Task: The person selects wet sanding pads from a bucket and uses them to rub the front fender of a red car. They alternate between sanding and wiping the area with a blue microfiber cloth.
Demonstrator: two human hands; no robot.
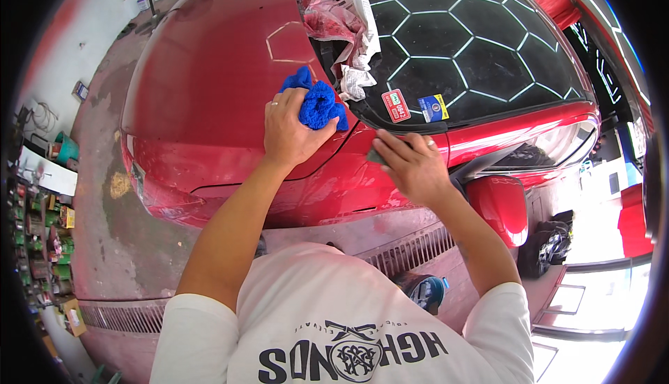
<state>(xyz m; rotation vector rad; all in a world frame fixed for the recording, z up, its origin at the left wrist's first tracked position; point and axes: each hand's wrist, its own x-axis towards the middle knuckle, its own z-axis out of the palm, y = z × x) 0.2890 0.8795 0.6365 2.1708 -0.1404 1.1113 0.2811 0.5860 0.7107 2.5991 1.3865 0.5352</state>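
Two bare hands work on a red car in the head view. Your left hand has its fingers curled around a bunched blue cloth. The cloth sits over the rear part of the hood, close to the corner of the windshield; the underside of the grip is hidden. A ring is worn on this hand.

Your right hand is positioned to the right of the left hand and apart from it. Its fingers are nearly straight, set side by side over a small grey-green pad, and have hold of it at the red panel below the windshield corner. Most of the pad is covered, so you cannot tell how tightly it is gripped. A ring is worn on this hand also.

Crumpled newspaper and a plastic sheet lie along the joint between hood and windshield. Two stickers, one red and one blue and yellow, are fixed to the lower corner of the glass. A red side mirror stands below your right wrist. On the floor, a bucket is located beside a long drain grate.
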